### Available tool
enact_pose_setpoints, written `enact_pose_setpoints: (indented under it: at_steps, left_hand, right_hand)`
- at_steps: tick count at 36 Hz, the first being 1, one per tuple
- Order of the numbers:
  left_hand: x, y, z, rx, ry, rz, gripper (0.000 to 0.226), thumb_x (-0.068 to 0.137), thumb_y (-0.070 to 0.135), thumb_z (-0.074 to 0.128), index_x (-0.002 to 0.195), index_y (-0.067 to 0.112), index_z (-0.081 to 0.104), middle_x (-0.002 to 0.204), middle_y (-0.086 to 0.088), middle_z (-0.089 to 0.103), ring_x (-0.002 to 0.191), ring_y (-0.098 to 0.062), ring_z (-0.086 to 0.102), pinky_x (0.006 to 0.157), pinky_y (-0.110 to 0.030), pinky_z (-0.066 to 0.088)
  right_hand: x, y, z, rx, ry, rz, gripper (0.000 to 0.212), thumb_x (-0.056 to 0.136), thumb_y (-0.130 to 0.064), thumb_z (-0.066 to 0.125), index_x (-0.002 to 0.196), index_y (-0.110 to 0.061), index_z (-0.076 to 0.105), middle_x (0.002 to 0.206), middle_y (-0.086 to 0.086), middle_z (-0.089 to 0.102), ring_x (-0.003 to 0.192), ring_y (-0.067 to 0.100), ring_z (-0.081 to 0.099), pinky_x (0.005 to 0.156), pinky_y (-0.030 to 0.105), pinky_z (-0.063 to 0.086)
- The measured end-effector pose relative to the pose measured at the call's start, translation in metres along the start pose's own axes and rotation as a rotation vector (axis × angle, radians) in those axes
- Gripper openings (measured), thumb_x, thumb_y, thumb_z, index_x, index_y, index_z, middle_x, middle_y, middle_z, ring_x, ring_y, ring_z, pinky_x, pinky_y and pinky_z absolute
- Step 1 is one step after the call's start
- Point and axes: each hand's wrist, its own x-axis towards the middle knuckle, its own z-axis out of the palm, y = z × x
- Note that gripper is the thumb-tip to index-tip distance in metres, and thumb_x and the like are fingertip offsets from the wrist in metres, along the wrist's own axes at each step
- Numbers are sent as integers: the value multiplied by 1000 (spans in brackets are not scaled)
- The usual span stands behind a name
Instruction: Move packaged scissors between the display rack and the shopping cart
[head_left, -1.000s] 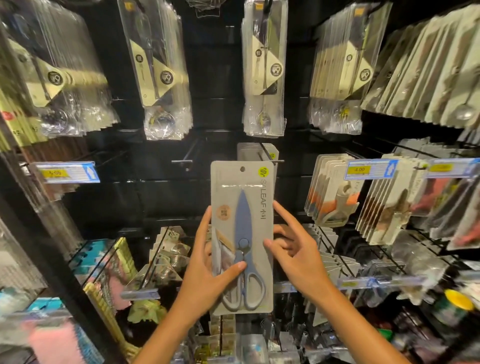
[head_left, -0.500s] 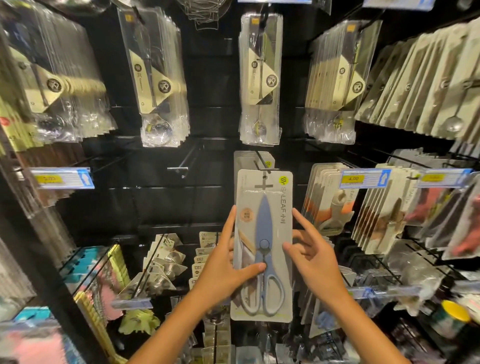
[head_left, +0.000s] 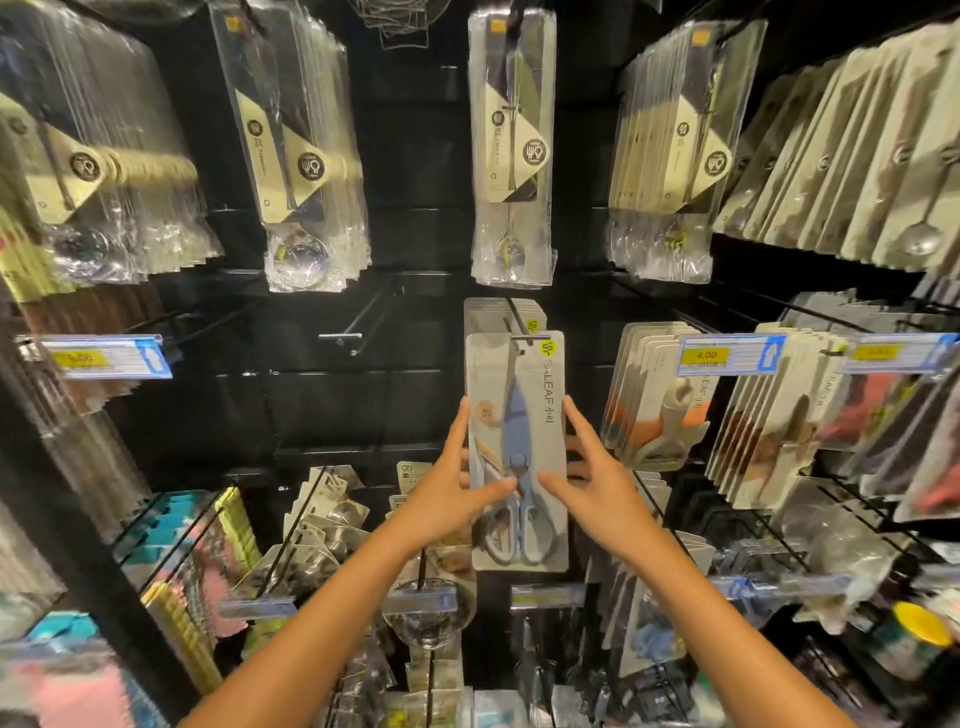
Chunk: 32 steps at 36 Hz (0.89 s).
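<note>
Pale grey carded pack of blue-bladed, grey-handled scissors (head_left: 515, 452), upright at its display rack peg (head_left: 521, 323), pinched by left hand (head_left: 453, 491) and right hand (head_left: 597, 486), thumbs on front, fingers behind.

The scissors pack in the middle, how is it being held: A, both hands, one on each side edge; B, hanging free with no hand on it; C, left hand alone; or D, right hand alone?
A: the left hand and the right hand each grip a side edge of the scissors pack.
</note>
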Motion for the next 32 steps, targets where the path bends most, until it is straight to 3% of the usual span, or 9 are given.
enact_pose_setpoints:
  at_steps: [3,5,11,14,16,19,24,27,32]
  left_hand:
    - [20,-3,-7,29,11,-34,110,89,33,77,152,57,-10,153,1,48,129,-18,60,104,-40,54]
    - [32,-1,-11,14,26,-66,106,91,27,76,155,53,-5,150,0,50,128,-18,60,98,-34,57]
    - [55,8,-14,62,69,-86,98,93,15,72,147,55,1,152,-2,46,131,-20,55,87,-21,52]
    - [54,11,-15,117,73,-72,99,92,14,73,156,43,4,152,7,42,131,-9,48,92,-16,50]
    - [46,13,-15,241,97,-43,90,94,13,71,158,32,12,144,14,39,130,-4,40,97,-9,42]
    - [33,1,-20,454,146,-66,91,95,28,70,162,26,8,163,-2,27,149,-18,28,115,-28,30]
    - [-7,-34,-31,721,141,-125,81,99,39,61,163,33,11,170,-2,11,156,-23,14,126,-41,21]
    - [-45,-56,-42,854,137,-110,77,101,45,56,162,36,10,170,3,9,157,-19,8,127,-44,19]
    - [-139,-95,-61,1027,159,-87,66,100,53,47,158,24,34,164,-7,32,151,-24,26,124,-41,19]
  right_hand:
    - [17,2,2,-53,-63,20,100,95,-18,68,159,-41,-7,148,-19,43,128,-6,51,105,21,48]
    - [29,-2,2,-76,-71,9,103,95,-17,68,157,-39,-11,158,-13,31,141,5,39,114,32,41]
    - [60,1,5,-53,-104,-21,105,91,-16,73,154,-42,-6,148,-19,28,137,1,33,112,31,38]
    - [66,9,6,-49,-98,-22,100,89,-15,75,150,-45,2,142,-22,36,125,-11,43,101,11,39]
    - [64,19,7,-110,-48,36,92,89,-22,75,154,-43,14,149,-6,40,134,4,43,106,21,38]
    - [56,38,10,-216,-24,72,83,91,-29,73,157,-35,23,157,-1,33,145,17,33,114,34,32]
    - [38,50,21,-327,-157,-54,54,94,-22,68,145,-24,47,148,-3,46,140,18,43,117,41,38]
    - [29,45,36,-373,-282,-123,48,96,-22,67,142,-24,53,144,-5,52,136,14,47,116,34,38]
    - [12,39,92,-405,-531,-297,50,99,-26,60,147,-30,48,152,-8,46,142,10,39,117,31,36]
